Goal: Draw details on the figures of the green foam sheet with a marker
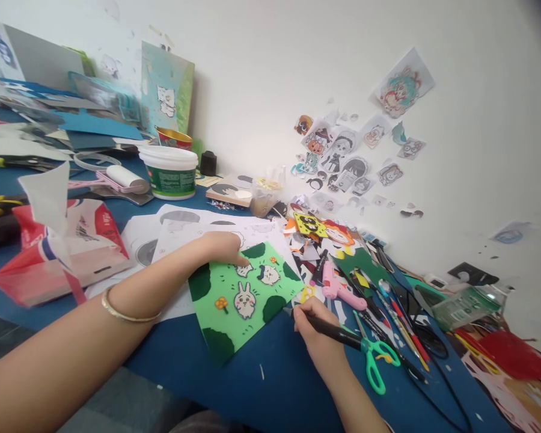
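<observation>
My left hand [223, 245] is at the top edge of a light green card [228, 279], a fingertip pressing on its face; the other fingers are partly hidden. The card carries dark green patches, small orange mushrooms and white cartoon animals, one with long rabbit ears. In my right hand [318, 328] is a black marker pen [333, 329], its tip pointing left near the card's lower right edge. Green-handled scissors [376, 361] lie beside the right hand. White printed sheets [171, 300] lie under and behind the card.
A red-and-white tissue pack [79, 252] stands at left, behind it a white-lidded tub [169, 171]. To the right lie a pink glue gun [340, 288], several pens [403, 328], a black cable [433, 343] and a plastic bottle [466, 307]. Paper cutouts [318, 225] pile against the wall.
</observation>
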### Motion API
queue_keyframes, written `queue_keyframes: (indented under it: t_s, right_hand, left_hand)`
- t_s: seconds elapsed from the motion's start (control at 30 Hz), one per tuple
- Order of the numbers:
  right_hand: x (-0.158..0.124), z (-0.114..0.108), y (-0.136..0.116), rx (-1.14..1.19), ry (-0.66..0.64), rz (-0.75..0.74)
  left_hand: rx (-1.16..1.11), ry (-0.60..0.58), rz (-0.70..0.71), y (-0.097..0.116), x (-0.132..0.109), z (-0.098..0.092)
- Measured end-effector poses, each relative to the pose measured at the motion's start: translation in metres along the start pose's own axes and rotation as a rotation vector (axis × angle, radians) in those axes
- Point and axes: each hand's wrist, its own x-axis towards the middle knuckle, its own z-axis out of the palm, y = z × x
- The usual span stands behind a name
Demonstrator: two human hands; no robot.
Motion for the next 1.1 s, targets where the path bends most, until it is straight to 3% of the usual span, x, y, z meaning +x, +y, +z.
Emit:
queue_keyframes:
  t_s: [0.93, 1.1]
  right_hand:
    - [-0.004, -0.003, -0.011, -0.010, -0.042, 0.041]
    - [-0.005, -0.004, -0.011, 0.094, -0.038, 0.015]
  left_hand:
    - [0.013, 0.006, 0.009, 0.000, -0.001, -0.001]
    - [0.007, 0.027, 0.013, -0.001, 0.000, 0.000]
